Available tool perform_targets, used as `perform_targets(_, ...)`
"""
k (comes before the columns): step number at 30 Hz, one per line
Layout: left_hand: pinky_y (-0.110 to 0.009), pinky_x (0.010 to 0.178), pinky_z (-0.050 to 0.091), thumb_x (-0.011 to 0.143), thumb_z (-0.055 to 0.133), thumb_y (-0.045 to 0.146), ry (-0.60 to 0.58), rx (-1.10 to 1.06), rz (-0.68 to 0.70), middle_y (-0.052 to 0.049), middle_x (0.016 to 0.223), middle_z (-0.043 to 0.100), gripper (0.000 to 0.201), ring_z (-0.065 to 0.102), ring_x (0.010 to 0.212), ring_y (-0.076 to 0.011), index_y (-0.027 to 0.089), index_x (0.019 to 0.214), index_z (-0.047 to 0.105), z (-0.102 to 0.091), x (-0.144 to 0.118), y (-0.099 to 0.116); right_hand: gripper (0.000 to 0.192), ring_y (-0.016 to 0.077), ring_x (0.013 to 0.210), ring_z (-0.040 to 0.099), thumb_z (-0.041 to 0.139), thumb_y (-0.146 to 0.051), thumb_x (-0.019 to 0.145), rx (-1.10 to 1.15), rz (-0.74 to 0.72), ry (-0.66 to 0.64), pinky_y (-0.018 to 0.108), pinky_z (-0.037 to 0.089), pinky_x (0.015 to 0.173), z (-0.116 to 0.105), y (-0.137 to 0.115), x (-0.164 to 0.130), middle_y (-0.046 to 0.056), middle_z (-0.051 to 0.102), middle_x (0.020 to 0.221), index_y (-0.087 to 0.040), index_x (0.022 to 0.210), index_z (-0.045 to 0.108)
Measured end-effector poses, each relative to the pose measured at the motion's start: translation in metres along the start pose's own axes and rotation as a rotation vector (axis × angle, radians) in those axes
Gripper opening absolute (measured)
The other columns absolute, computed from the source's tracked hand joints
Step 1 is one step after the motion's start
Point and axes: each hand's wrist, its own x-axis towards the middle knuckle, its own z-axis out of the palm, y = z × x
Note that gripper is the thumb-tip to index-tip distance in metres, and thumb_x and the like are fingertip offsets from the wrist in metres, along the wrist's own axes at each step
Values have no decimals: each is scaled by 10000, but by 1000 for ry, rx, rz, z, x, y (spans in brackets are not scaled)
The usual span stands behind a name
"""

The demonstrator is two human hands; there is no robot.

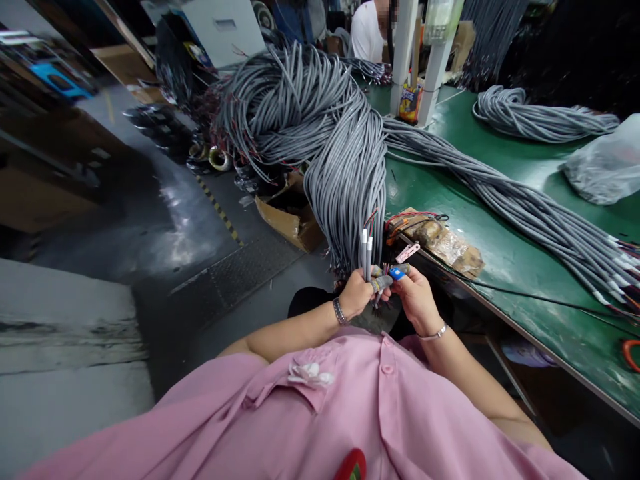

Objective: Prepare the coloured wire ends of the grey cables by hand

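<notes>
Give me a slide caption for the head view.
Both hands, left hand and right hand, pinch cable ends hanging from a grey bundle off the green bench.

Count, head view: two hands, left hand [356, 293] and right hand [416, 299]; two wrist bracelets. Three grey cable bundles (largest [345, 167] centre, one along the green bench [505, 193], one coiled upper right [540, 120]). One cardboard box [290, 220]. One plastic bag [607, 163].

a green workbench [505, 253] carries grey cable bundles [500, 193], a plastic bag [607, 163] and a taped block [445, 243].
</notes>
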Motion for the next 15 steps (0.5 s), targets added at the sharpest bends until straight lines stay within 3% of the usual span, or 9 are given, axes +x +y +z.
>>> perform_targets(6, -187, 371, 262, 684, 738, 404, 110, -169, 61, -20, 559, 635, 319, 580, 435, -114, 148, 713, 550, -3, 3, -1, 175, 70, 507, 413, 738, -319, 740, -61, -34, 166, 220, 352, 513, -6, 7, 4, -62, 502, 576, -189, 743, 621)
perform_targets(10, -182, 366, 248, 666, 742, 388, 149, -228, 63, -21, 559, 635, 313, 585, 438, -118, 150, 720, 547, -5, 5, -2, 158, 76, 528, 417, 721, -315, 755, -48, -24, 147, 222, 382, 537, -8, 8, 2, -59, 483, 578, -191, 734, 625)
perform_targets(15, -177, 369, 252, 663, 747, 394, 142, -231, 48, -13, 549, 627, 331, 565, 424, -104, 160, 716, 518, -4, 4, -2, 179, 111, 628, 538, 694, -363, 773, 8, 62, 42, 252, 465, 610, -6, 2, -1, -11, 598, 709, -204, 842, 648)
